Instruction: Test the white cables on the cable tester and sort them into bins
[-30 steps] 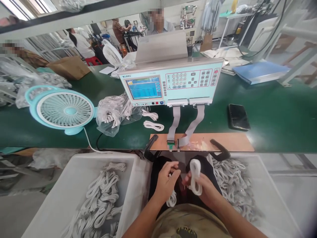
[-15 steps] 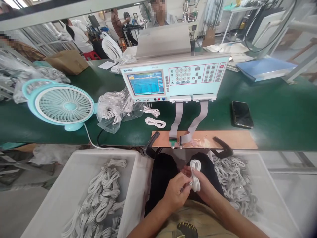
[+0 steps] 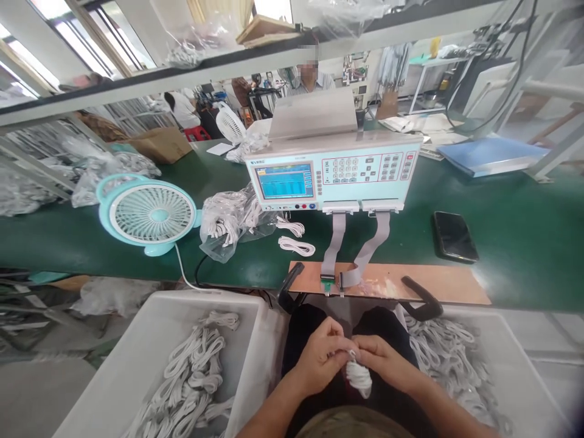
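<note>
A small white cable coil (image 3: 359,375), low in the middle of the view, over the dark lap. Pinched at its top by both hands, with the loops hanging down below the fingers. Left hand (image 3: 322,356) at 9 o'clock of the coil, its grip closed on the coil's top end. Right hand (image 3: 383,359) at 3 o'clock, its grip closed there too, fingertips touching the left ones. Perhaps a tiny plug between the fingertips, too small to tell.

At 9 o'clock of the hands, a white bin (image 3: 137,340) with many more white coils inside. At 3 o'clock, another white bin (image 3: 515,365) with a heap of coils.

At 12 o'clock, just past the hands, a brown board (image 3: 438,283) on the edge of the green worktop (image 3: 524,243), with two grey flat ribbons (image 3: 337,237) going up to a pale blue tester box (image 3: 333,173) with a lit screen. Black phone (image 3: 455,236) at 2 o'clock on the worktop. Two loose coils (image 3: 296,246) and a clear bag of cables (image 3: 228,222) at 11 o'clock. Farther at 10 o'clock, a light blue fan (image 3: 152,214).
</note>
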{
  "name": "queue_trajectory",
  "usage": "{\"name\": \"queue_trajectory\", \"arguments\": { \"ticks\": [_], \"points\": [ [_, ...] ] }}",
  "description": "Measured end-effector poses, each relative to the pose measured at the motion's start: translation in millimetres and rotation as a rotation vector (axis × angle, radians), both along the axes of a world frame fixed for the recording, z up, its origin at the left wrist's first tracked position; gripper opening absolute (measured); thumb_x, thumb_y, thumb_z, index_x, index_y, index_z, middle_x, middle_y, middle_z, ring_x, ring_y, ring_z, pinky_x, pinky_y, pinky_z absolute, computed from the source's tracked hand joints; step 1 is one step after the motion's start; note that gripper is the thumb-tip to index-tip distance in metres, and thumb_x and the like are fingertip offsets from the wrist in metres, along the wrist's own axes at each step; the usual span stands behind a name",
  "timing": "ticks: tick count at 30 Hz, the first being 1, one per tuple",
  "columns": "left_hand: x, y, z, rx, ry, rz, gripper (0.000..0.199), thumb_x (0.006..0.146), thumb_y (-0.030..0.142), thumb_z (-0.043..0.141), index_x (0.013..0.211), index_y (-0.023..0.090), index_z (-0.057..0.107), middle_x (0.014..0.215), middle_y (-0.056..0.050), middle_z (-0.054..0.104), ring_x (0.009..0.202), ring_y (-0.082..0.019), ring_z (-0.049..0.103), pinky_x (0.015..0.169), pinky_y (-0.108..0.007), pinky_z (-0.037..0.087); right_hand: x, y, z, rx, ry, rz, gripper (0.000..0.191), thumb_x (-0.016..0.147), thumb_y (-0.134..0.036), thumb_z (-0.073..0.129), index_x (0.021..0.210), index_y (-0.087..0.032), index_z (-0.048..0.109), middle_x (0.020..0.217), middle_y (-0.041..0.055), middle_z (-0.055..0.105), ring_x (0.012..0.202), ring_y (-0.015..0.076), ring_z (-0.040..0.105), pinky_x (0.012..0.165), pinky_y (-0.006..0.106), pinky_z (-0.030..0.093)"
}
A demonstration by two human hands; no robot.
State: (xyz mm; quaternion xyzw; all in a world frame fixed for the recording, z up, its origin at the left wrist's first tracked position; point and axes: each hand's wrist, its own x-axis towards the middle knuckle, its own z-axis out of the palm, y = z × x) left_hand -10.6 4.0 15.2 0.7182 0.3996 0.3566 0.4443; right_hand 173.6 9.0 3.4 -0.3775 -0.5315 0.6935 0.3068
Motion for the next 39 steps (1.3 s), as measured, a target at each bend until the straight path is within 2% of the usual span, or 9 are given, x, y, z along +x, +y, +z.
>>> {"name": "queue_trajectory", "arguments": {
  "ticks": [3,5,8,10,15,22,28,34,39],
  "points": [
    [9.5,6.7,-12.0,-0.104,-0.152,0.326,0.013,0.079,0.024,0.058,0.082,0.016,0.068,0.079,-0.003,0.054,0.069,-0.012,0.051,0.062,-0.022,0.041,-11.3,10.5,-7.0,0.093,-0.003,-0.180,0.034,0.084,-0.046,0.054,0.070,-0.016,0.058,0.065,-0.0010,0.049,0.061,0.0137,0.044,0.058,0.023,0.036],
    [17.0,12.1,-23.0,-0.285,-0.260,0.511,0.014,0.078,0.027,0.059,0.078,0.014,0.065,0.070,-0.001,0.054,0.059,-0.010,0.049,0.055,-0.021,0.040,-18.4,18.8,-12.3,0.166,-0.053,-0.374,0.031,0.083,-0.045,0.056,0.070,-0.017,0.057,0.065,-0.0008,0.050,0.061,0.0139,0.044,0.059,0.024,0.037],
    [25.0,20.6,-36.4,-0.542,-0.425,0.612,0.022,0.076,0.034,0.062,0.076,0.012,0.062,0.058,0.003,0.050,0.048,-0.008,0.042,0.048,-0.019,0.036,-26.3,30.4,-20.6,0.191,-0.113,-0.478,0.028,0.081,-0.044,0.059,0.073,-0.017,0.060,0.065,0.0002,0.053,0.061,0.0147,0.046,0.058,0.024,0.038],
    [26.4,25.3,-40.2,-0.592,-0.495,0.619,0.025,0.073,0.037,0.064,0.075,0.012,0.063,0.059,0.002,0.052,0.049,-0.007,0.043,0.048,-0.019,0.036,-29.9,35.8,-25.4,0.178,-0.134,-0.471,0.028,0.079,-0.045,0.060,0.075,-0.017,0.061,0.065,0.0006,0.054,0.059,0.0147,0.047,0.056,0.024,0.038],
    [20.5,31.7,-38.1,-0.574,-0.528,0.604,0.027,0.071,0.037,0.067,0.075,0.011,0.065,0.064,0.000,0.058,0.058,-0.009,0.049,0.056,-0.019,0.040,-36.2,39.2,-31.4,0.172,-0.155,-0.498,0.030,0.078,-0.046,0.061,0.075,-0.017,0.062,0.064,0.0005,0.055,0.056,0.0137,0.046,0.053,0.024,0.038],
    [14.9,34.3,-37.8,-0.582,-0.496,0.537,0.029,0.071,0.040,0.067,0.072,0.011,0.063,0.057,0.003,0.052,0.049,-0.007,0.043,0.048,-0.018,0.036,-35.9,37.9,-34.3,0.148,-0.141,-0.504,0.032,0.078,-0.048,0.061,0.074,-0.016,0.061,0.064,0.0005,0.055,0.058,0.0141,0.047,0.054,0.024,0.038],
    [6.6,38.3,-36.0,-0.558,-0.376,0.480,0.030,0.075,0.042,0.062,0.071,0.012,0.061,0.052,0.004,0.050,0.045,-0.007,0.041,0.046,-0.019,0.034,-37.7,37.4,-27.0,0.128,-0.129,-0.506,0.033,0.078,-0.048,0.063,0.073,-0.016,0.060,0.064,0.0010,0.055,0.058,0.0143,0.046,0.055,0.025,0.038],
    [-7.5,42.7,-27.9,-0.415,-0.197,0.344,0.031,0.081,0.040,0.053,0.067,0.014,0.060,0.049,0.005,0.047,0.046,-0.008,0.041,0.047,-0.019,0.032,-39.5,35.7,-16.0,0.063,-0.099,-0.514,0.035,0.075,-0.051,0.065,0.071,-0.017,0.060,0.061,-0.0002,0.053,0.054,0.0127,0.044,0.052,0.024,0.036],
    [-7.3,45.1,-29.6,-0.418,-0.199,0.332,0.031,0.082,0.040,0.051,0.068,0.013,0.059,0.050,0.005,0.046,0.045,-0.008,0.040,0.047,-0.019,0.032,-40.6,37.9,-15.6,0.032,-0.101,-0.521,0.038,0.071,-0.053,0.067,0.069,-0.016,0.060,0.058,-0.0011,0.051,0.051,0.0117,0.041,0.049,0.023,0.033]
  ]
}}
